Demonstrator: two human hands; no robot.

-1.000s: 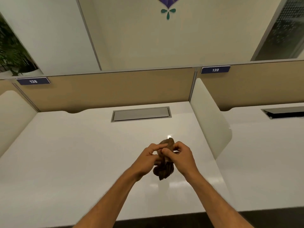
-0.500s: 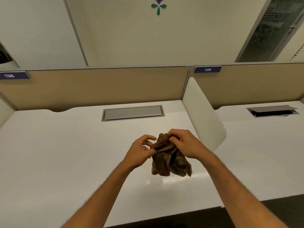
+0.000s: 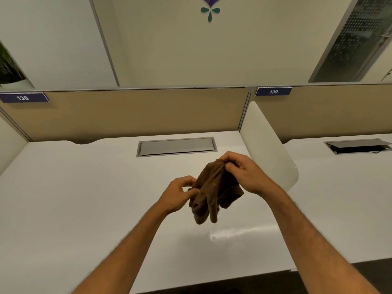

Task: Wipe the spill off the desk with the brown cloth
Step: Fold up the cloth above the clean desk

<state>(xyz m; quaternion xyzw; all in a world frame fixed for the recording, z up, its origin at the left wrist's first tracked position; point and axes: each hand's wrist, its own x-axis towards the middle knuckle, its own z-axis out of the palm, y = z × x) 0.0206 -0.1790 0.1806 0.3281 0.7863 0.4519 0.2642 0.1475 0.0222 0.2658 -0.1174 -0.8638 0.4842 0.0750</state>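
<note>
Between the two raised hands, above the white bench (image 3: 84, 209), a brown cloth (image 3: 212, 192) hangs in loose, crumpled folds, clear of the surface. The right hand (image 3: 244, 172) pinches the cloth's upper edge with fingers and thumb curled over it, while the left hand (image 3: 180, 194), lower and just beside it, nips a fold at the cloth's left side between thumb and fingertips. Most of the fabric droops below both hands, its bunched lower end dangling free. It looks soft, light and limp, unlikely to slip or suffer from a firm squeeze; it will sag wherever it is not supported, so gathering it into a pad under one palm, or taking two corners to spread it, seems the surest hold for wiping. Below the hands, a pale glossy streak (image 3: 233, 232) shows on the bench; whether this is the spill or only reflected light cannot be told. Beyond the hands lies a closed grey cable hatch (image 3: 176, 146).
</note>
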